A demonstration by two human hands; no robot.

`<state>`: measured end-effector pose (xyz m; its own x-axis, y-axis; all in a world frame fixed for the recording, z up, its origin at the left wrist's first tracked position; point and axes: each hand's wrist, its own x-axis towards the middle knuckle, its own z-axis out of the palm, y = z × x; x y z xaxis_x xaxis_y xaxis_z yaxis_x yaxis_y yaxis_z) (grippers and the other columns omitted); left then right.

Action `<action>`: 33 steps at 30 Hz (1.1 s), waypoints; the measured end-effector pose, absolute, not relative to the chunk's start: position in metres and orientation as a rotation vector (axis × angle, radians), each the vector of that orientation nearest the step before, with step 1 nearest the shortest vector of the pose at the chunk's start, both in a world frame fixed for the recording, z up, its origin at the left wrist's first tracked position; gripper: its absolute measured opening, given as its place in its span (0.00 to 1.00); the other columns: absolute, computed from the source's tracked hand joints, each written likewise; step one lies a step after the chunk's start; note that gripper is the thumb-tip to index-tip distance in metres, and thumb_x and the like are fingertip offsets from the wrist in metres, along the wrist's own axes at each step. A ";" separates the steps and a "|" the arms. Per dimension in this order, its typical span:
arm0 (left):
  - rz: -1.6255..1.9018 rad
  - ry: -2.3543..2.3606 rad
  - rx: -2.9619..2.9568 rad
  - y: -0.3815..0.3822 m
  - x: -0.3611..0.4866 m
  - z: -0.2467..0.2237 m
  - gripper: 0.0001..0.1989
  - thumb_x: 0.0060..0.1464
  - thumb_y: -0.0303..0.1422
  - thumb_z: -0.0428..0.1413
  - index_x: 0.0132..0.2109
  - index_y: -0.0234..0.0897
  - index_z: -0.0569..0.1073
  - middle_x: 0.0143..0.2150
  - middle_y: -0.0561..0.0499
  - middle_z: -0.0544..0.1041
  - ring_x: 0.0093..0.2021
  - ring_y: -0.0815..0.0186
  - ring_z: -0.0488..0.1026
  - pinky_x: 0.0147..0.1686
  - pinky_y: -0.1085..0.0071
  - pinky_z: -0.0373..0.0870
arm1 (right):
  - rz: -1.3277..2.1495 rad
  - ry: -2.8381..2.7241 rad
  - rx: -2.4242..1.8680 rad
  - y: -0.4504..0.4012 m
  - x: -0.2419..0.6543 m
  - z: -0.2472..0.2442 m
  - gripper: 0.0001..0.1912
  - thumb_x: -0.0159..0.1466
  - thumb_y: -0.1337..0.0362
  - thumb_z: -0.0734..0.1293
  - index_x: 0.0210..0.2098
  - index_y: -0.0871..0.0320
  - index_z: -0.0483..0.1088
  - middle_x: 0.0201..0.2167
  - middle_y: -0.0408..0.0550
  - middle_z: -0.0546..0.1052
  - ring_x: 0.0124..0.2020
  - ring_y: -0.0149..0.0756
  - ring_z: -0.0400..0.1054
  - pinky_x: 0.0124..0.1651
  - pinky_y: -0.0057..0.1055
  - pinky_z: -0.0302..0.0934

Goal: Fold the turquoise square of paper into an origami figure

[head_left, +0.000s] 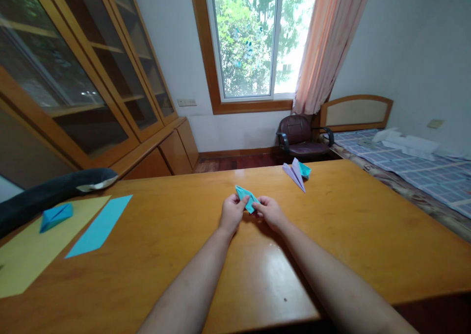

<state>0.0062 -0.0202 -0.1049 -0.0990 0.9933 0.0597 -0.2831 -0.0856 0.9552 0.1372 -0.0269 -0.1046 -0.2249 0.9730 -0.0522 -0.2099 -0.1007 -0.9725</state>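
Observation:
A small folded teal paper piece (246,196) is pinched between my two hands above the wooden table (346,236). My left hand (231,212) grips its left side with thumb and fingers. My right hand (270,211) holds its right end. Farther back on the table lie a folded lilac paper piece (293,175) and a folded teal one (304,169), touching each other.
At the table's left lie a yellow sheet (25,255), a blue paper strip (101,224) and a folded blue piece (55,216). A dark chair back (47,192) leans there. A glass-door cabinet (73,79), an office chair (300,137) and a bed (412,167) surround the table.

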 end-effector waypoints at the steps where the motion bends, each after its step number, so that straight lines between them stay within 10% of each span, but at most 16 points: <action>1: 1.453 1.032 1.010 -0.020 0.006 -0.105 0.20 0.36 0.43 0.65 0.30 0.30 0.73 0.26 0.49 0.75 0.25 0.69 0.70 0.29 0.72 0.68 | 1.530 -1.158 -0.982 -0.027 0.137 -0.105 0.15 0.47 0.54 0.70 0.22 0.59 0.65 0.15 0.39 0.68 0.15 0.24 0.56 0.19 0.23 0.48; 10: 1.425 1.016 1.026 -0.017 -0.005 -0.104 0.28 0.33 0.33 0.68 0.44 0.35 0.70 0.26 0.56 0.72 0.26 0.72 0.68 0.27 0.77 0.66 | 1.435 -1.334 -1.109 -0.023 0.141 -0.109 0.12 0.47 0.58 0.69 0.19 0.58 0.64 0.12 0.38 0.66 0.14 0.25 0.57 0.18 0.23 0.50; 33: 1.416 1.060 0.875 -0.018 -0.003 -0.101 0.20 0.29 0.35 0.68 0.30 0.31 0.71 0.23 0.53 0.73 0.22 0.71 0.69 0.24 0.74 0.69 | 1.300 -1.224 -1.078 -0.013 0.149 -0.111 0.16 0.49 0.51 0.69 0.19 0.59 0.67 0.14 0.40 0.68 0.17 0.28 0.59 0.22 0.26 0.53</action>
<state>-0.0032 -0.0176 -0.1014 -0.1182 0.9916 -0.0517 -0.3286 0.0101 0.9444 0.1493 -0.0132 -0.1107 -0.0936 0.9951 0.0303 -0.0898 0.0219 -0.9957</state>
